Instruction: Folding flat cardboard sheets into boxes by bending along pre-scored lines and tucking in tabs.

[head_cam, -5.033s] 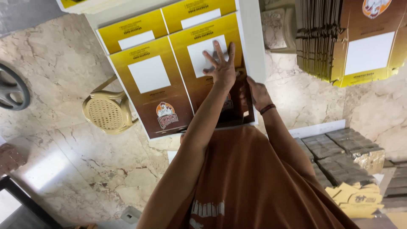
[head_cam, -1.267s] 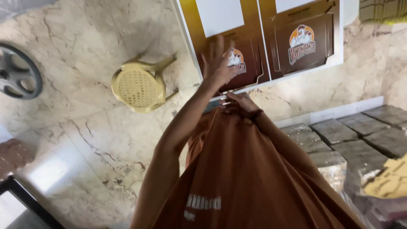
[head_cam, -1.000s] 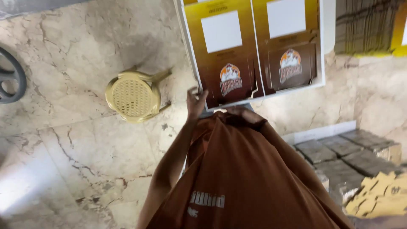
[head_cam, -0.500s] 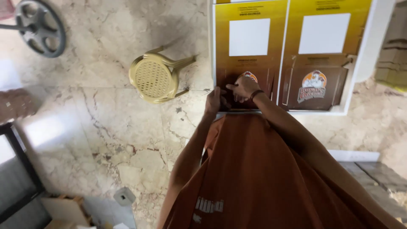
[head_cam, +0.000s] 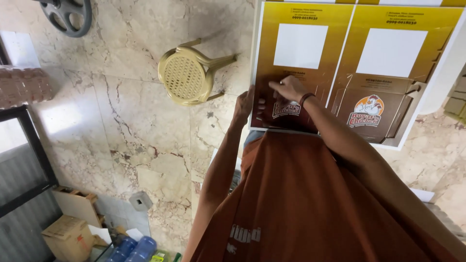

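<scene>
Marble floor (head_cam: 121,121) fills the head view, with a yellow plastic stool (head_cam: 187,73) beside the white surface (head_cam: 439,77). On it lie flat printed carton sheets (head_cam: 301,63). The left hand (head_cam: 244,104) grips the near sheet's left edge; the right hand (head_cam: 289,88) presses flat on it, fingers spread. Seemingly mid-fold or lifting; next calls for a firm two-handed pull.

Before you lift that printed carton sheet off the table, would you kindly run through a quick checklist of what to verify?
1. Left hand grips the left edge of the yellow-brown carton sheet: ok.
2. Right hand lies flat on the sheet: ok, pressing, not gripping.
3. Neighbouring sheet is separate from it: cannot tell, their edges meet.
4. White table edge beyond the sheets shows: ok.
5. Plastic stool stands apart from the table: ok.
</scene>
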